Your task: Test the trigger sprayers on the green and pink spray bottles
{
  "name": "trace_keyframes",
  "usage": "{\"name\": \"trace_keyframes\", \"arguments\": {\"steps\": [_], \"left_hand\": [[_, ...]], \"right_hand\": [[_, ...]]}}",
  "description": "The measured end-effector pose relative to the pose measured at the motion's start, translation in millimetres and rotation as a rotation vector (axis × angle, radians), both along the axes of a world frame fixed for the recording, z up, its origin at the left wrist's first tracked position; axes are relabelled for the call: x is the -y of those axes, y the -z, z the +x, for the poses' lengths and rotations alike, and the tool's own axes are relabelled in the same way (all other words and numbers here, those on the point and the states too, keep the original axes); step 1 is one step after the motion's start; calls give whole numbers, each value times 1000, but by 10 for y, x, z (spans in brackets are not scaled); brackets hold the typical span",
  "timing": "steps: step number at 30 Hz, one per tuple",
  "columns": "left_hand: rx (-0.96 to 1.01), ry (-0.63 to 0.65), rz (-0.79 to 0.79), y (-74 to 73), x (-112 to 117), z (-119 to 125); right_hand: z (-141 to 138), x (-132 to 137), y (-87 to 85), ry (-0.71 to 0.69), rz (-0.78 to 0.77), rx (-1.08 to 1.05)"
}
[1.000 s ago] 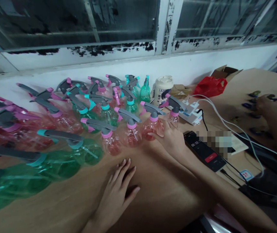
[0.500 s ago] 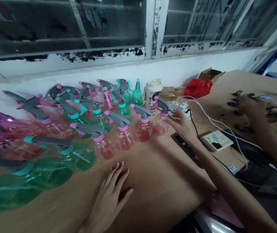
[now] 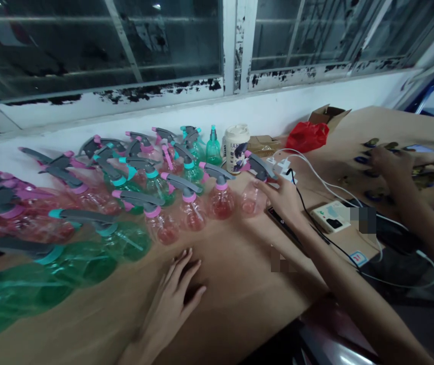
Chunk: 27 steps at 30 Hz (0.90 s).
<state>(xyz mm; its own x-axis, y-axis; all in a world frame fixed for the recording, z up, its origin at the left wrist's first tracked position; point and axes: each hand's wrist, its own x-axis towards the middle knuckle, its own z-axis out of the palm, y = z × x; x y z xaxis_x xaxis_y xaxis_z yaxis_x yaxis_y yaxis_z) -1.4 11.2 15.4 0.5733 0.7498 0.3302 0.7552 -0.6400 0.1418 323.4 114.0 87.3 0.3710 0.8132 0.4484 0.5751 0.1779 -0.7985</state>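
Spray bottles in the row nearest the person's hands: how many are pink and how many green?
Pink spray bottles: 4
Green spray bottles: 3, the leftmost cut off by the frame edge
Total: 7

- Pink bottle (image 3: 253, 195): clear pink plastic, round body, upright on the table at the right end of the front row, beside 1 more pink bottle.
- Its sprayer (image 3: 259, 166): grey trigger head with pink collar and nozzle, fitted on top, pointing left.
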Motion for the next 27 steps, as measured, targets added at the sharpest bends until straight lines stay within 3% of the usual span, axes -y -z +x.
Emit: {"name": "trace_keyframes", "arguments": {"steps": [5, 12, 23, 27], "left_hand": [[102, 38, -48, -98, 56, 144], [260, 60, -236, -201, 167, 387], [444, 0, -372, -18, 34, 380], [470, 12, -472, -38, 21, 353]], "right_hand": [[-45, 455, -15, -20, -18, -16], [-308, 938, 101, -137, -37, -130], [-827, 993, 91, -405, 31, -167], [-934, 994, 161, -505, 69, -145]]}}
